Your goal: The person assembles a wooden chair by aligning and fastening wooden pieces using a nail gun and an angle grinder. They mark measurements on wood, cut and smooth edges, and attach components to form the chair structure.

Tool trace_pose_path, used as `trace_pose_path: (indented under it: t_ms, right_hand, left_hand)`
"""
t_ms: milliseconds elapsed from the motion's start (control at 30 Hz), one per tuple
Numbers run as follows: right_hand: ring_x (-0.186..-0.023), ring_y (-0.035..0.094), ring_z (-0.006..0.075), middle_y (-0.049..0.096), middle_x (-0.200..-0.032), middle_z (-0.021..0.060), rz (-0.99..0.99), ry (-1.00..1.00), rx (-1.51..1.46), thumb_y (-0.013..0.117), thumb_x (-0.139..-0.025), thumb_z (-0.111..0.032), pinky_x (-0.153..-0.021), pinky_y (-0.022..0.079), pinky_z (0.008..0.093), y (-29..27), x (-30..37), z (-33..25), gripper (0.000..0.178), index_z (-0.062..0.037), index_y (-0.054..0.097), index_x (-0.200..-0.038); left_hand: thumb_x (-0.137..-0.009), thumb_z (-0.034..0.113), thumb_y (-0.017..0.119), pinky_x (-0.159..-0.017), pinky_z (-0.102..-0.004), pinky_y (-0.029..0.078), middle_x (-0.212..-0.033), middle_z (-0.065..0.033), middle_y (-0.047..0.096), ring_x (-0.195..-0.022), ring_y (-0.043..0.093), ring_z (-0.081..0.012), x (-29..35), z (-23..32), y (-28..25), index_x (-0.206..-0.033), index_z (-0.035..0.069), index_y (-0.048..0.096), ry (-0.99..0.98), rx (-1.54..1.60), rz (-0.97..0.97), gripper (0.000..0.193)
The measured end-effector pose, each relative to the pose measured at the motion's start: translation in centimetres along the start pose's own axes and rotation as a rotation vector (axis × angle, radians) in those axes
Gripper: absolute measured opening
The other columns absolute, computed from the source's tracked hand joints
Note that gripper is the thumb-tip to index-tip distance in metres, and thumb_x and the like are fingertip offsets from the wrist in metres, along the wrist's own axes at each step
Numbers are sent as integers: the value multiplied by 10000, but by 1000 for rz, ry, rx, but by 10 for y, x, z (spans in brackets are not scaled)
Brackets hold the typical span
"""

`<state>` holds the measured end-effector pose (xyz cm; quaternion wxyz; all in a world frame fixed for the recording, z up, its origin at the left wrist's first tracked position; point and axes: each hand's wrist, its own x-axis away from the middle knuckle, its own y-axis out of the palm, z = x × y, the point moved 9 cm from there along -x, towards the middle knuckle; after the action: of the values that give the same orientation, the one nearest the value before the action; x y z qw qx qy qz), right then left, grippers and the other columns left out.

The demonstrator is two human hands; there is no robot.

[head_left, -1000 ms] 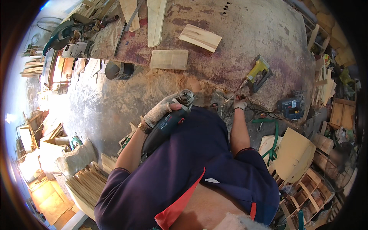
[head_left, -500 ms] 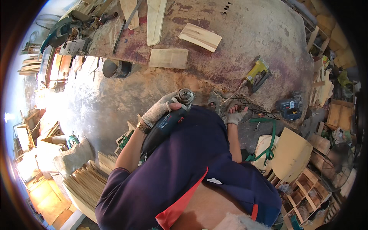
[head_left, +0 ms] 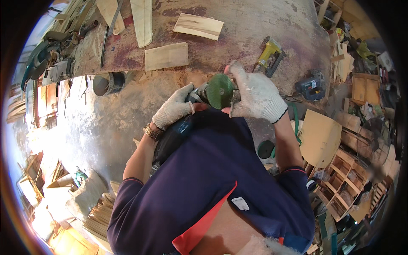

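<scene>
My left hand point(head_left: 173, 109), in a whitish knit glove with bare fingertips, is wrapped round the front of a dark angle grinder point(head_left: 180, 128). The tool's body slants back along my left forearm, against my dark shirt. At the grinder's head a round green grinding disc point(head_left: 219, 91) faces up toward me. My right hand point(head_left: 262, 97), gloved alike, curls its fingers about the right edge of this disc. Most of the grinder's spindle is hidden behind the disc, so I cannot tell whether the two touch.
Ahead is a worn workbench point(head_left: 238, 51) with wooden boards point(head_left: 166, 56), a yellow nail gun point(head_left: 267, 54) and a blue jigsaw point(head_left: 311, 88). A metal cylinder point(head_left: 102, 84) stands by its left front edge. Stacked wood strips point(head_left: 102, 219) lie low left, a slatted wooden frame point(head_left: 342, 180) low right.
My right hand has come from the bench edge to the grinder's head, now with the green disc, which covers the spindle seen before. The view has shifted somewhat; my left hand keeps its grip.
</scene>
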<state>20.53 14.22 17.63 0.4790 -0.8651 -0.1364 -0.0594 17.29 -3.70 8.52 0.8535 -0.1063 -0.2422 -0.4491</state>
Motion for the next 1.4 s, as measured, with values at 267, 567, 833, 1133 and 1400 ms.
trace_pose_path:
  t_ms: [267,567,833,1133,1400]
  right_hand:
    - [-872,733,411,723,-895,224,-321,146,271,874,-716,-381,-751,598,486,-1,-20,-38,857,6,418,-1329]
    - [-840,735,408,725,-863,205,-243,219,307,875,-687,-400,-768,590,488,3,-24,-41,863,-39,435,-1336]
    - [-822,741,402,728,-842,210,-240,260,303,854,-684,-400,-762,597,480,5,-22,-38,846,-27,449,-1326]
    - [-867,741,400,733,-880,217,-255,321,289,852,-714,-368,-788,593,485,4,-23,-39,839,-24,430,-1353]
    - [-854,697,356,667,-887,164,-43,142,46,834,-790,-250,-732,550,456,-16,-9,-40,629,-59,497,-1286]
  left_hand:
    - [-833,40,783,-922,-277,518,-1135,-60,664,-1034,605,-109,-3,0,2,-1260,-19,543,68,211,-85,494]
    - [-818,136,816,-794,-270,505,-1004,-52,682,-906,599,-88,-4,-1,-7,-1177,0,562,52,125,-51,461]
    - [-813,175,814,-816,-273,512,-1056,-72,687,-917,612,-101,-7,-4,-9,-1308,-53,532,71,33,-74,614]
    - [-816,195,813,-844,-276,520,-1110,-93,692,-959,625,-119,-9,-10,-10,-1442,-84,455,68,88,-72,774]
    - [-838,166,802,-835,-278,520,-1098,-82,707,-955,627,-106,-7,-11,-9,-1338,-58,529,74,109,-52,611]
